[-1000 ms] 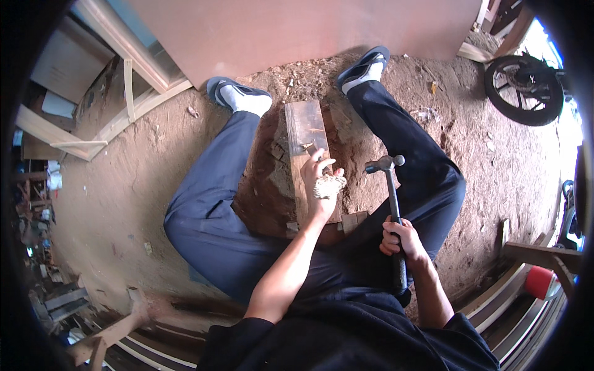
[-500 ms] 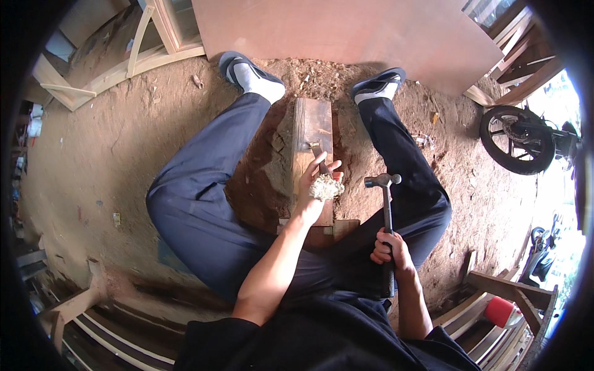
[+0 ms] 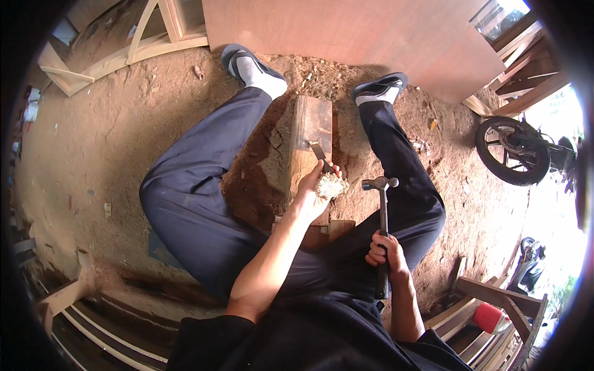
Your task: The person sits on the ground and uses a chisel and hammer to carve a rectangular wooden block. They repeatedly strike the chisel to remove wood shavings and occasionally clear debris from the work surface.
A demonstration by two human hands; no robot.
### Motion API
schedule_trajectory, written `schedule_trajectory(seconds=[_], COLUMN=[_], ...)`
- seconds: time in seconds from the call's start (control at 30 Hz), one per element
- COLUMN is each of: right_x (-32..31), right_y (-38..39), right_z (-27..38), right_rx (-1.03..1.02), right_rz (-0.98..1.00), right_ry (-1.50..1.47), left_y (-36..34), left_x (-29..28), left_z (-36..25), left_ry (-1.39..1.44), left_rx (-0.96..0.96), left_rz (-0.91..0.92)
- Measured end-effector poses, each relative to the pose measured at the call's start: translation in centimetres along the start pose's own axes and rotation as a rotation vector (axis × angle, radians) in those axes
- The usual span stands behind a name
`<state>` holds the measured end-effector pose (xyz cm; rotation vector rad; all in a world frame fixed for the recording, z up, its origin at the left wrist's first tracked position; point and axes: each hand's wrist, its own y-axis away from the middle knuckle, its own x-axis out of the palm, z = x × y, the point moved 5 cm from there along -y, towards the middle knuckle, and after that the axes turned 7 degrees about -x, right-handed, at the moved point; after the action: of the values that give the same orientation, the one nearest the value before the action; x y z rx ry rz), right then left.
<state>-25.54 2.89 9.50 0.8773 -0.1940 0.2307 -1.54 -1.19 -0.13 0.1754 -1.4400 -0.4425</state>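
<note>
I am gripping the chisel (image 3: 319, 156) on the wooden block (image 3: 311, 139) with my left hand (image 3: 312, 191), my right hand (image 3: 385, 252) clutching the hammer (image 3: 382, 213), chiselling barely begun.

Chisel (image 3: 320, 154) on block (image 3: 311, 133); hammer (image 3: 382, 216) upright.

The thick brown wooden block (image 3: 311, 139) looks rough and dull. The thin metal chisel (image 3: 319, 154) on it is grey, with a frayed, fuzzy pale top (image 3: 331, 185). The hammer (image 3: 382, 216) has a shiny grey metal head and a dark handle. The dirt floor (image 3: 111, 142) is brown, dusty and crumbly. The big flat wooden board (image 3: 346, 31) looks smooth.
</note>
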Motion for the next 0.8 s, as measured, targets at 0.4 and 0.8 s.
schedule_trajectory(seconds=[0.4, 0.8], right_x=[6.1, 7.4], right_y=[6.2, 2.1], right_z=[6.8, 10.7], right_rx=[-0.568, -0.763], right_rz=[0.046, 0.288], right_ry=[1.237, 1.61], left_y=[-0.6, -0.9], left_x=[-1.0, -1.4], left_z=[-1.4, -2.2], left_ry=[0.053, -0.101], left_rx=[0.001, 0.028], left_rz=[-0.01, -0.046])
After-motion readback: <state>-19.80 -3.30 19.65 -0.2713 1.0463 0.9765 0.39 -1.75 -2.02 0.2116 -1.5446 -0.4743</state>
